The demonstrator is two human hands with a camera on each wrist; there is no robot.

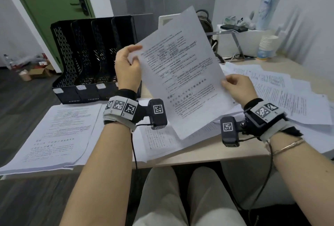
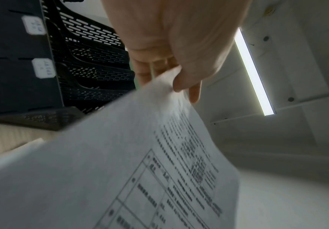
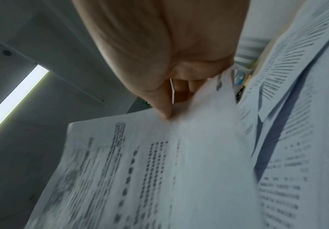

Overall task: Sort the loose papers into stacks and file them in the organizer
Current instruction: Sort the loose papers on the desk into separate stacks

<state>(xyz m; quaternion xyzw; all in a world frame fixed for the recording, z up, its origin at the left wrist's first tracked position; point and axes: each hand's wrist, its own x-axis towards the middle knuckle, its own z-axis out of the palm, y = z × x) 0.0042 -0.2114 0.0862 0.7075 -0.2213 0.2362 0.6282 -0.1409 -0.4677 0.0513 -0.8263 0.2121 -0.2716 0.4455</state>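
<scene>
A printed sheet (image 1: 182,74) hangs tilted in the air above the desk, held by both hands. My left hand (image 1: 127,65) pinches its left edge between thumb and fingers; in the left wrist view the left hand (image 2: 179,77) nips the sheet (image 2: 132,170) near a corner. My right hand (image 1: 236,86) pinches the right edge, and in the right wrist view the right hand's (image 3: 165,99) thumb presses on the sheet (image 3: 140,170). The black slotted organizer (image 1: 94,58) stands behind my left hand. A sorted stack (image 1: 54,135) lies at the front left.
Loose papers (image 1: 282,90) fan out over the right of the desk (image 1: 207,150). More sheets (image 1: 159,141) lie under the held page. A white box with a phone, paper cups (image 1: 267,45) and a bag stand at the back right. A green door is behind the organizer.
</scene>
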